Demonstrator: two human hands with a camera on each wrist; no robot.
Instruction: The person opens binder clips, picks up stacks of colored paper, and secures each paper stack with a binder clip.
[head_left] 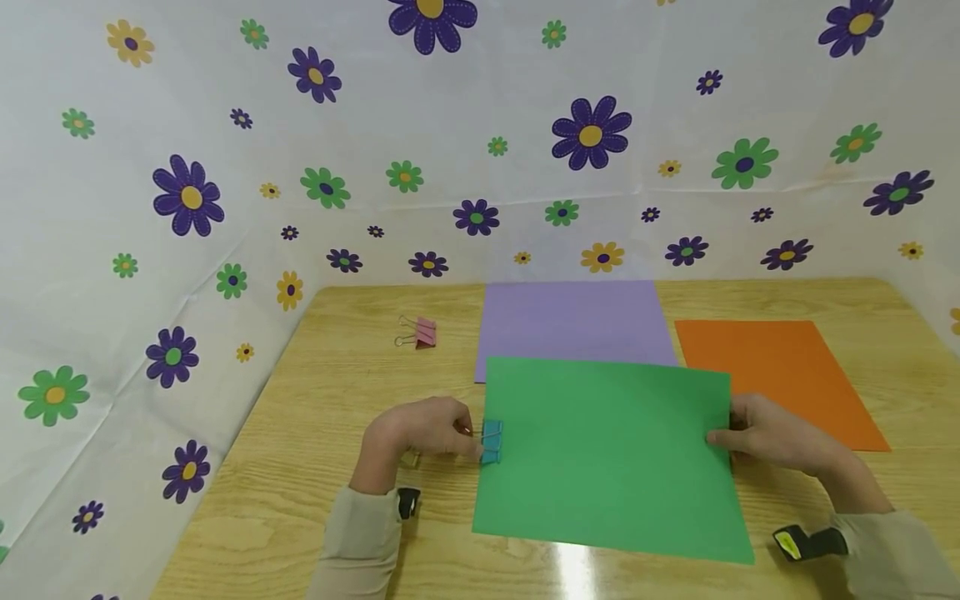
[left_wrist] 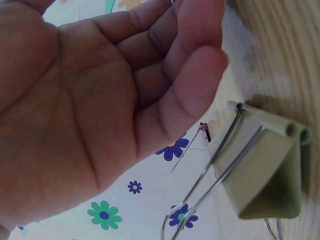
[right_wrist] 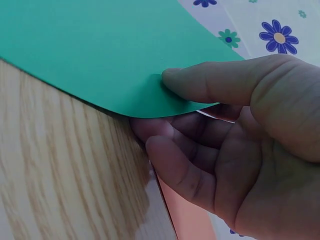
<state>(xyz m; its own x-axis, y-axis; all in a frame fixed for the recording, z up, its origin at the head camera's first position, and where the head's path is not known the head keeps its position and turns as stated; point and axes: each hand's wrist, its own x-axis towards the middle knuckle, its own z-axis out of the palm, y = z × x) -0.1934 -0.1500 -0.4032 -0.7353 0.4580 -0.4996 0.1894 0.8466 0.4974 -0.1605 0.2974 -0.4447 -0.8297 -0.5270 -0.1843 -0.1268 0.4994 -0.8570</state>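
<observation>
The green sheet lies between the two hands, above the near part of the worktop, and the other things are placed around it. At the sheet's left edge sits the blue clip, its body overlapping the margin. The left hand is narrowed on that clip, fingers curled and thumb against its handle end, probably because the wires give the best leverage over its springy bite. How firmly the clip grips the paper cannot be told.

At the sheet's right edge, the right hand holds it in a pinch, thumb on top and fingers beneath. The paper bows by the thumb, so that edge must be raised; a hold opposite the clip likely steadies the sheet against any push from the left.

Just left of the sheet, partly hidden by the left wrist in the head view, the beige clip rests on the worktop, seemingly kept within easy reach. Farther off, behind the sheet to its left, lies the pink clip. The purple sheet is behind the green sheet and the orange sheet behind it to the right, perhaps set back to leave working room.
</observation>
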